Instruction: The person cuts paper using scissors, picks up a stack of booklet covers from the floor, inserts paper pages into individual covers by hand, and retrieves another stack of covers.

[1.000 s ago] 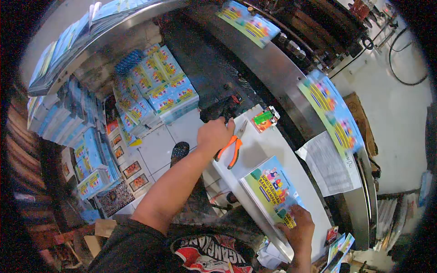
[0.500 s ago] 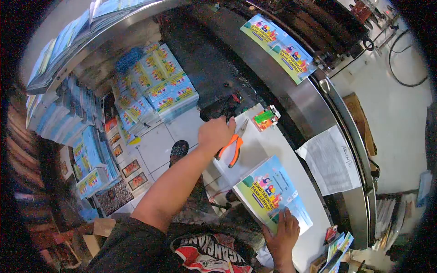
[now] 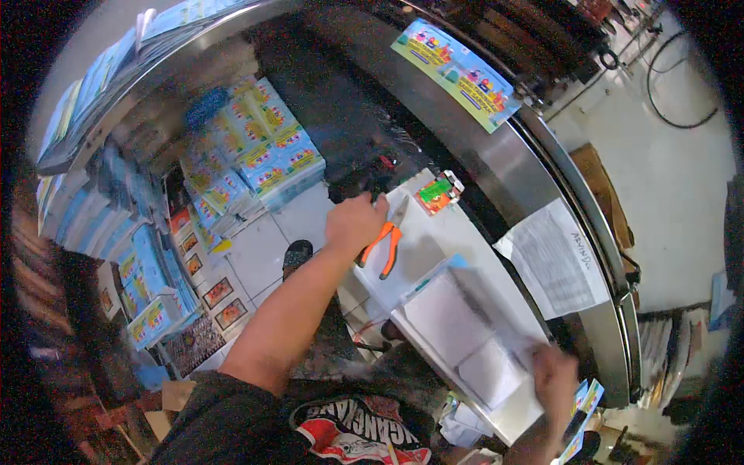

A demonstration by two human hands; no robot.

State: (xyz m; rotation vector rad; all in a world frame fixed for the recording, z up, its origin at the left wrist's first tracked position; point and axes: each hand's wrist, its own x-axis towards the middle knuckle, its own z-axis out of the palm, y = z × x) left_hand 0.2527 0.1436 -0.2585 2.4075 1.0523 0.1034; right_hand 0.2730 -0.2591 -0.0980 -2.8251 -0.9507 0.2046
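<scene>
White pages [image 3: 449, 314] lie near right, a strip of light blue at their far edge, on a white tabletop [image 3: 496, 271]. Farther along it, pliers [image 3: 390, 254] show bright orange handles with dark edging and grey tips; beyond them, a small box [image 3: 435, 197] mixes orange, green and white. Far right, a printed sheet [image 3: 457, 76] blends sky blue into yellow-green, with multicoloured cartoon figures and yellow lettering. To its near side, a white paper [image 3: 556, 260] carries faint grey ruling and dark handwriting. Left, stacked covers [image 3: 283, 155] repeat the blue-and-yellow-green pattern. Nearest, a black shirt [image 3: 360, 434] bears a red-and-white print.
</scene>
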